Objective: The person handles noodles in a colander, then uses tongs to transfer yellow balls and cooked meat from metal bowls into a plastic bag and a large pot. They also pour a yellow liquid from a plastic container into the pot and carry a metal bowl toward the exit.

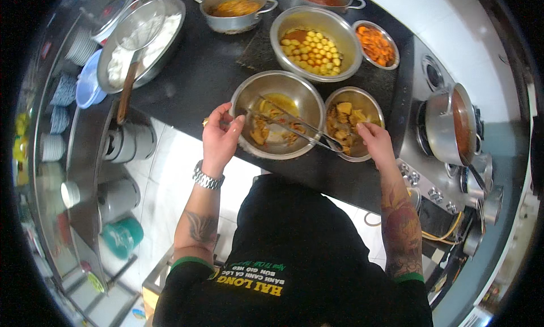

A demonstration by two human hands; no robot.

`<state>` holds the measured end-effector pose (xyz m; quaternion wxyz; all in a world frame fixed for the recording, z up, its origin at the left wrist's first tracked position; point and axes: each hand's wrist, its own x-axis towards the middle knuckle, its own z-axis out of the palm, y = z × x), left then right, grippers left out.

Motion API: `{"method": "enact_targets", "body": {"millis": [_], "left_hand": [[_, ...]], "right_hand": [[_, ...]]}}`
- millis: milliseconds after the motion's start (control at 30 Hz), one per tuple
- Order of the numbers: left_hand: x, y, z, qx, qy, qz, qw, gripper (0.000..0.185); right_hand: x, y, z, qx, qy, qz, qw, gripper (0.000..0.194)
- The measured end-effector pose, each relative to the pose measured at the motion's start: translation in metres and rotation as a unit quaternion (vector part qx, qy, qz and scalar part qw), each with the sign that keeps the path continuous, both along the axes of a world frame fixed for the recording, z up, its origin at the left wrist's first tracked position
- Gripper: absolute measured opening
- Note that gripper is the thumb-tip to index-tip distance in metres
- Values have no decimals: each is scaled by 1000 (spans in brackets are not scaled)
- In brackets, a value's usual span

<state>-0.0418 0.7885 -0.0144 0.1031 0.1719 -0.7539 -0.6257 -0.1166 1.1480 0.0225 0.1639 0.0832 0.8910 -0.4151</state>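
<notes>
My left hand (222, 131) is at the left rim of a large steel bowl (312, 99), which holds yellowish broth and a few meat pieces; whether its fingers grip the rim I cannot tell. Metal tongs (293, 128) lie across this bowl, their rounded end reaching over a smaller steel bowl (366, 157) on the right. My right hand (375, 141) has its thumb and fingertips together over that smaller bowl's right side, close to the yellow-brown food pieces (341, 114) in it. Whether the fingertips pinch a piece or the rim is hidden.
Behind stand a bowl of small yellow eggs (280, 55), a dish of orange food (376, 46) and pots (231, 25). A strainer (140, 23) rests on a wide bowl of white food (168, 50) at left. At right, a large pot (440, 127) sits on the stove (408, 129).
</notes>
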Motion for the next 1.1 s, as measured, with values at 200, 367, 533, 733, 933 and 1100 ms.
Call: {"method": "enact_targets", "body": {"millis": [200, 367, 533, 733, 933, 1100], "left_hand": [[3, -3, -16, -146, -102, 25, 984, 52], [8, -5, -28, -138, -117, 8, 984, 50], [16, -9, -36, -80, -145, -10, 986, 47], [13, -7, -38, 28, -140, -29, 989, 39], [13, -6, -42, 24, -151, -30, 988, 32], [13, -6, -41, 0, -144, -15, 989, 40]], "right_hand": [[20, -63, 4, 217, 241, 356, 877, 60], [16, -80, 16, 260, 122, 334, 897, 46], [7, -61, 65, 212, 140, 322, 912, 39], [35, -78, 79, 242, 116, 420, 867, 40], [49, -81, 66, 283, 169, 420, 845, 34], [35, -52, 65, 240, 124, 366, 891, 33]]}}
